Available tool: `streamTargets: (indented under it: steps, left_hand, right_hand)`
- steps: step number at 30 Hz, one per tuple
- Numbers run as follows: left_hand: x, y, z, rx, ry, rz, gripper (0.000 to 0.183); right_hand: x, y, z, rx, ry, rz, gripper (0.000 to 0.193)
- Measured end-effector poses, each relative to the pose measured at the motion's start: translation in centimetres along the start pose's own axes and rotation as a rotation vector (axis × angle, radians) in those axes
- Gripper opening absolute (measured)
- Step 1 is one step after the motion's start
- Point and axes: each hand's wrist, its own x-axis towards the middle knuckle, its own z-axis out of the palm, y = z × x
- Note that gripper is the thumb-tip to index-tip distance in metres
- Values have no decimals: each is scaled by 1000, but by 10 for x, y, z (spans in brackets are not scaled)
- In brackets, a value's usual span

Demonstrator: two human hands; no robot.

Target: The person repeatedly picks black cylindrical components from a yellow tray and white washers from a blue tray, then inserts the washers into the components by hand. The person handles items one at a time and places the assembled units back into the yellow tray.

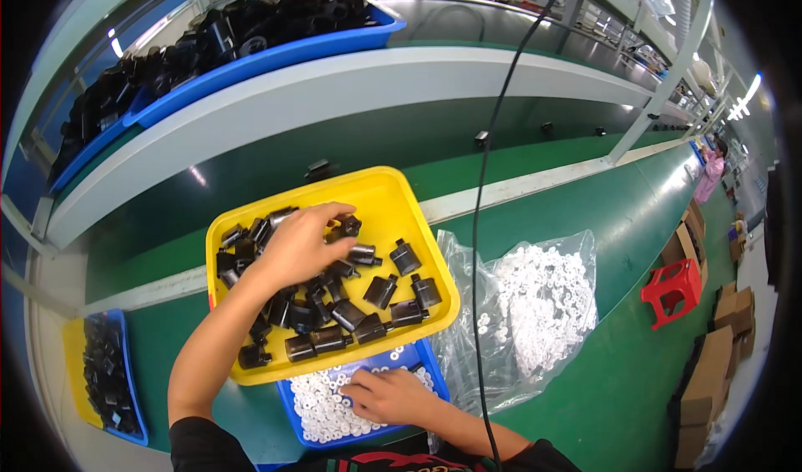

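Note:
My left hand (305,242) reaches into a yellow tray (388,196) of black plastic bottle-shaped parts (347,313). Its thumb and fingers curl round one black part (351,225) with a short neck. Partly beneath the yellow tray, a blue tray (433,372) holds many small white rings (326,409). My right hand (388,395) is low over these rings, fingers bent together and fingertips among them. Whatever lies between those fingertips is hidden.
An open clear bag (535,305) of white rings lies to the right. A black cable (478,246) hangs across the view. Blue bins (276,58) of black parts stand at the back left. Small black parts lie on the green conveyor (451,142). A red stool (672,292) stands farther right.

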Motion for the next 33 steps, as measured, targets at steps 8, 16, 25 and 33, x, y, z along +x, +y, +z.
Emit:
streamTargets:
  steps: [8,16,25,33]
  left_hand:
    - [-140,14,18,-946,-64,-85,44]
    - [-188,-13,59,-1657,52,-39,42]
    - [-193,-1,78,-1483,108,13,39]
    - [-199,-3,82,-1498,95,-11,39]
  right_hand:
    - [7,-2,-7,71,26,-8,27]
    - [19,-7,-27,180,122,50,28]
    - [48,-35,-80,332,296,90,34]
    - [54,-29,-76,216,173,-33,46]
